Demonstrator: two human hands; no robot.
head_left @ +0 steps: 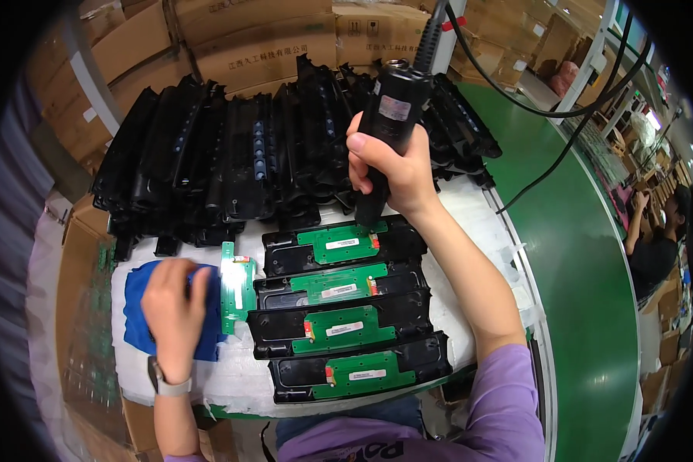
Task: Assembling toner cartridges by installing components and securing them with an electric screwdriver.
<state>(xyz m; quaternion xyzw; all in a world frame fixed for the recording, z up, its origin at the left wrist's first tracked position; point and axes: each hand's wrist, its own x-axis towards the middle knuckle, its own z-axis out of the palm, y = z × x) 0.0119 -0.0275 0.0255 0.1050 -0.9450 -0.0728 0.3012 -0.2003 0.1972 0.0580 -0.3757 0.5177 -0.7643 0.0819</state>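
My right hand (pixel 393 165) is wrapped round a black corded electric screwdriver (pixel 393 108). It points down, its lower end at the far edge of the farthest black plastic panel (pixel 285 252). That panel carries a green circuit board (pixel 323 238); several such panels with boards lie in a column towards me. My left hand (pixel 169 304) rests over a blue cloth (pixel 138 327), fingers bent and thumb standing apart from them. I see nothing held in it, though its fingertips are partly hidden. Beside the cloth lies a loose green circuit board (pixel 227 308).
Stacked black plastic panels (pixel 239 154) fill the far side of the white work surface (pixel 239 377). Cardboard boxes (pixel 269 58) stand behind them. A green conveyor belt (pixel 593 308) runs along the right, with a black cable (pixel 550 165) hanging over it. Another person (pixel 654 239) sits farther right.
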